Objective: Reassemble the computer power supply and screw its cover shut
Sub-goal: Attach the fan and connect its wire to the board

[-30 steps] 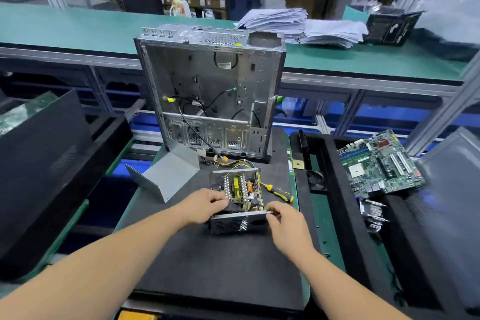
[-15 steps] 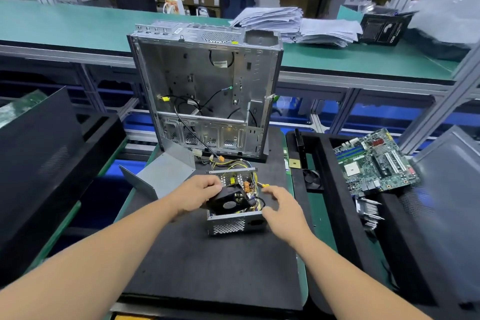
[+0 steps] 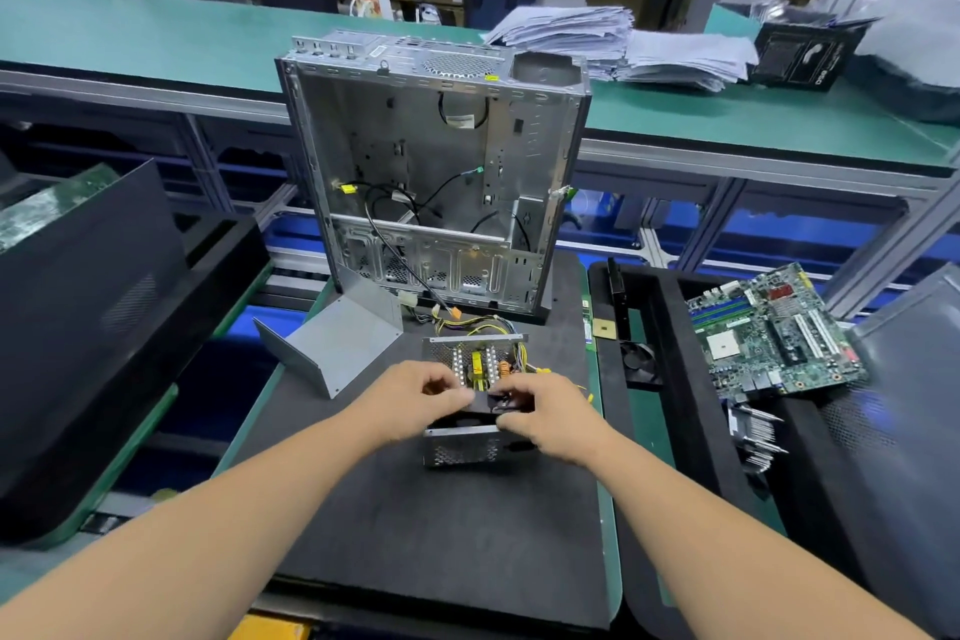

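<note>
— Where is the power supply point(image 3: 470, 411) sitting?

— I'm seeing it lying open on the black mat point(image 3: 441, 525), in front of the upright computer case point(image 3: 431, 172). Its grey cover point(image 3: 337, 343) is lying just to the left.

— And the hands?

— My left hand point(image 3: 415, 400) and right hand point(image 3: 550, 418) are both pinching the black fan point(image 3: 485, 405) over the near end of the housing.
</note>
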